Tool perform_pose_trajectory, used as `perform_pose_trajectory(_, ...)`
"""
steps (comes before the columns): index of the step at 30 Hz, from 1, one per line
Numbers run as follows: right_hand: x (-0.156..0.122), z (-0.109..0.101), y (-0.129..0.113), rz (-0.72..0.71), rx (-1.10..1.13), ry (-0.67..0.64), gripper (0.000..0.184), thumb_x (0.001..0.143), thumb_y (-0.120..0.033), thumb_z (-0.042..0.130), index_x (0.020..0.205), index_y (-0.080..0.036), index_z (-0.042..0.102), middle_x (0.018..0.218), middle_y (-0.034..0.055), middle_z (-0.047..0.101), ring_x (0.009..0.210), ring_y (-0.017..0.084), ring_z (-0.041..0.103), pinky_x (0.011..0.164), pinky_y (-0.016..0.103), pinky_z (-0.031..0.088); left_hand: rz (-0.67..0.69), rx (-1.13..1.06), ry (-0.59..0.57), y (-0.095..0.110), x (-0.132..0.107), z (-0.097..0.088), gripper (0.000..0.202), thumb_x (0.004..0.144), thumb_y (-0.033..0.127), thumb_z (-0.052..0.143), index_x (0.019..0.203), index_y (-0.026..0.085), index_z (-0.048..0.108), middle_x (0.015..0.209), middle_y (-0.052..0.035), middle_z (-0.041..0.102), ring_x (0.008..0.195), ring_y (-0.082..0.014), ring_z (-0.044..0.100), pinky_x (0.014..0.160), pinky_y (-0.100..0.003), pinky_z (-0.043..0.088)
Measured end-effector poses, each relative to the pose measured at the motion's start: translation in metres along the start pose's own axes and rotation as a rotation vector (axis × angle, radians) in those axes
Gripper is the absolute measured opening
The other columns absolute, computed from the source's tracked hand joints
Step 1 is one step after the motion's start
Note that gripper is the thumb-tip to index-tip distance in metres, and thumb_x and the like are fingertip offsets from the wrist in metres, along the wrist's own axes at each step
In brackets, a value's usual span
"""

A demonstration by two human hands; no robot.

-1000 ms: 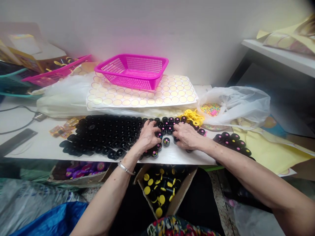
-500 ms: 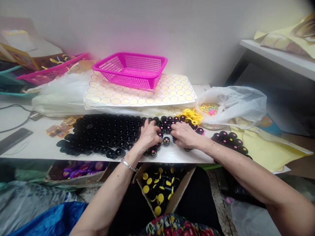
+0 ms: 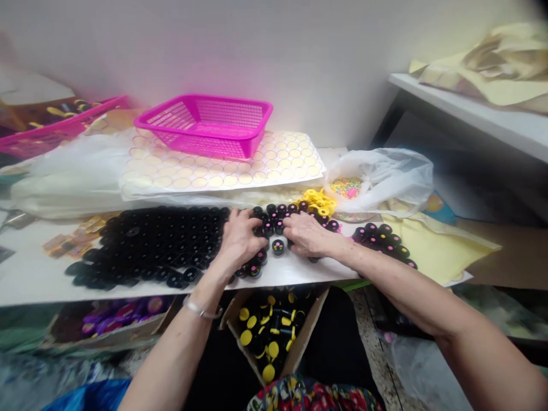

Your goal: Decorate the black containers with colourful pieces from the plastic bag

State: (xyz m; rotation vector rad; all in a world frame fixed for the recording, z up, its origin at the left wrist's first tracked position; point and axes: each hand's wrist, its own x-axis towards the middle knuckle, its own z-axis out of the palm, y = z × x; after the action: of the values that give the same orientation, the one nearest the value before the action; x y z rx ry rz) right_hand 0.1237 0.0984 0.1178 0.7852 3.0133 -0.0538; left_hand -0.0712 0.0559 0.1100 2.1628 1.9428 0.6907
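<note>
A wide patch of small black round pots [image 3: 158,240] covers the white tabletop [image 3: 38,277]. My left hand [image 3: 240,242] lies on the pots' right end with fingers curled over them. My right hand [image 3: 306,235] rests just to the right, fingers bent down on black pots with pink and yellow dots [image 3: 278,247]. One such dotted pot stands alone between the two hands. What the fingers grip, if anything, is hidden. A heap of yellow rings [image 3: 319,200] lies just behind my right hand.
A pink basket [image 3: 205,123] stands on a sheet of round stickers [image 3: 222,168] at the back. A clear bag with coloured beads [image 3: 377,180] lies right. More dotted pots [image 3: 383,237] sit by my right forearm. A carton of yellow-capped pieces [image 3: 269,337] sits under the table.
The view has swung right and blurred slightly, so everything sits further left. Both hands stay on the same pots with only small finger shifts.
</note>
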Motion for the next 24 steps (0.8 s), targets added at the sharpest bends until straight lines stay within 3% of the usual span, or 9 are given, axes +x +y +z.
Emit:
perform_pose_trajectory(2, -0.003, -0.012, -0.001, -0.019, 0.014, 0.056, 0.017, 0.075, -0.028, 0.055, 0.081, -0.014, 0.062, 0.092, 0.0091, 0.057, 0.086, 0.021, 0.047, 0.070, 0.031, 0.032, 0.077, -0.174, 0.153, 0.010, -0.005, -0.008, 0.021, 0.060, 0.022, 0.059, 0.077, 0.019, 0.070, 0.105, -0.0068, 0.063, 0.106, -0.0264, 0.052, 0.096, -0.042, 0.041)
perform_pose_trajectory(3, -0.005, -0.019, -0.001, -0.024, 0.019, 0.093, 0.018, 0.075, -0.030, 0.056, 0.081, -0.014, 0.062, 0.092, 0.0086, 0.057, 0.084, 0.020, 0.047, 0.070, 0.031, 0.032, 0.093, -0.279, 0.165, 0.016, -0.007, -0.011, 0.022, 0.061, 0.020, 0.057, 0.079, 0.019, 0.070, 0.103, -0.0058, 0.065, 0.102, -0.0238, 0.056, 0.094, -0.039, 0.043)
perform_pose_trajectory(8, -0.015, -0.040, 0.004, 0.050, 0.078, 0.270, 0.012, 0.074, -0.023, 0.053, 0.069, -0.015, 0.060, 0.079, 0.0053, 0.057, 0.071, 0.016, 0.046, 0.062, 0.028, 0.030, 0.011, -0.574, -0.153, 0.055, -0.008, -0.001, 0.040, 0.060, 0.022, 0.062, 0.099, 0.022, 0.068, 0.090, -0.0002, 0.070, 0.081, -0.0195, 0.063, 0.075, -0.030, 0.050)
perform_pose_trajectory(11, -0.020, -0.036, 0.018, 0.120, 0.181, 0.316, 0.013, 0.072, -0.014, 0.049, 0.061, -0.015, 0.056, 0.068, 0.0025, 0.054, 0.063, 0.013, 0.043, 0.058, 0.026, 0.029, 0.003, -0.616, -0.178, 0.068, 0.002, 0.020, 0.037, 0.062, 0.024, 0.063, 0.099, 0.021, 0.066, 0.088, -0.0002, 0.070, 0.078, -0.0184, 0.062, 0.072, -0.029, 0.049)
perform_pose_trajectory(14, -0.027, -0.025, 0.041, 0.246, 0.269, 0.472, 0.014, 0.074, -0.013, 0.049, 0.061, -0.015, 0.053, 0.066, 0.0011, 0.051, 0.061, 0.012, 0.043, 0.057, 0.025, 0.031, 0.037, -0.470, 0.011, 0.072, 0.007, 0.044, 0.033, 0.064, 0.023, 0.064, 0.096, 0.017, 0.065, 0.089, -0.0037, 0.068, 0.076, -0.0186, 0.061, 0.069, -0.031, 0.048)
perform_pose_trajectory(18, -0.055, -0.017, 0.071, 0.508, 0.323, 0.945, 0.018, 0.080, -0.018, 0.050, 0.062, -0.018, 0.048, 0.065, -0.0009, 0.047, 0.064, 0.012, 0.044, 0.063, 0.025, 0.036, 0.191, -0.280, 0.433, 0.078, -0.015, 0.075, 0.021, 0.075, 0.017, 0.057, 0.095, 0.014, 0.061, 0.095, -0.0105, 0.066, 0.089, -0.0211, 0.059, 0.079, -0.035, 0.046)
perform_pose_trajectory(21, -0.092, -0.019, 0.074, 0.658, 0.248, 1.149, 0.015, 0.083, -0.024, 0.050, 0.068, -0.020, 0.049, 0.072, -0.0001, 0.048, 0.071, 0.014, 0.046, 0.068, 0.027, 0.039, 0.344, -0.254, 0.506, 0.084, -0.039, 0.091, 0.022, 0.077, 0.009, 0.055, 0.098, 0.014, 0.059, 0.095, -0.0121, 0.065, 0.089, -0.0201, 0.060, 0.079, -0.034, 0.046)
perform_pose_trajectory(24, -0.128, -0.016, 0.061, 0.802, 0.157, 1.080, 0.013, 0.085, -0.025, 0.047, 0.074, -0.020, 0.053, 0.080, 0.0024, 0.050, 0.078, 0.015, 0.049, 0.071, 0.029, 0.040, 0.374, -0.265, 0.506, 0.086, -0.055, 0.105, 0.028, 0.077, 0.008, 0.055, 0.103, 0.015, 0.057, 0.097, -0.0139, 0.065, 0.093, -0.0219, 0.060, 0.079, -0.035, 0.046)
